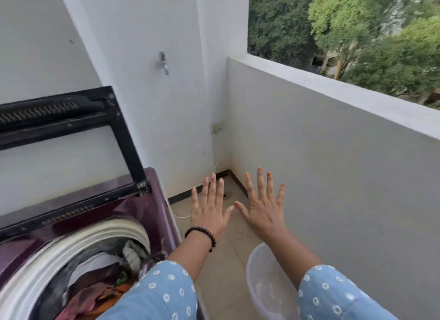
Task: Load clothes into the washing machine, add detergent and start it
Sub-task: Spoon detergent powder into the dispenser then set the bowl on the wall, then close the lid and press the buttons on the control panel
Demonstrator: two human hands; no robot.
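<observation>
Two hands: both held out in front, backs up, over the floor, holding nothing.
Left hand: at 6 o'clock of the view, fingers straight and spread, a dark bead bracelet on the wrist, blue dotted sleeve behind it.
Right hand: just at 3 o'clock of the left one, fingers straight and fanned wide, orange polish on the nails; the two thumb tips nearly meet, and I cannot tell whether they touch.
Washing machine: at 8 o'clock, a maroon top-loader with its lid raised against the wall.
Clothes: a mixed pile of white, dark, pink and orange pieces lying inside the drum, under the white ring of the opening.
Tub: clear plastic, on the floor at 5 o'clock, under the right forearm.
Tap: on the wall at 11 o'clock.
Socket: low on the wall near the corner.
Trees: beyond the balcony wall at 1 o'clock.
</observation>
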